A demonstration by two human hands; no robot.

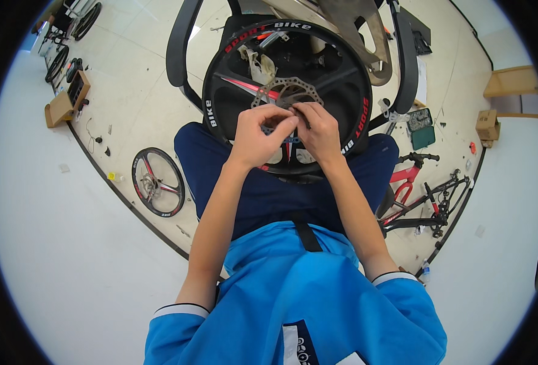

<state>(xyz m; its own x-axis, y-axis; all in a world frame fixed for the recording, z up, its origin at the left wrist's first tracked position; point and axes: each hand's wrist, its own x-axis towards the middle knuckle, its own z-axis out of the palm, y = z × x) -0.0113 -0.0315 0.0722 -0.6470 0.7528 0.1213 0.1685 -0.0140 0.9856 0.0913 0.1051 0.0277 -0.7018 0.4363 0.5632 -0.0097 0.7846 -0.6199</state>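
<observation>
A black three-spoke bicycle wheel [215, 91] with red and white markings lies flat on a black chair in front of me, its near side over my lap. At its centre sits a metal brake disc [308, 88] with a ring of holes, partly covered by my fingers. My left hand [261, 132] is above the disc with thumb and index finger drawn together; anything between them is too small to make out. Beside it, my right hand [321, 131] is closed near the hub, pinching a small dark piece I cannot identify. A crumpled clear plastic bag [261, 67] shows through the wheel's far opening.
Armrests [177, 52] [408, 61] flank the wheel. Another three-spoke wheel [137, 176] is on the floor at left, near an open cardboard box [59, 110]. On the right are a red bike frame [407, 177], a black frame [412, 223] and a green case [423, 138].
</observation>
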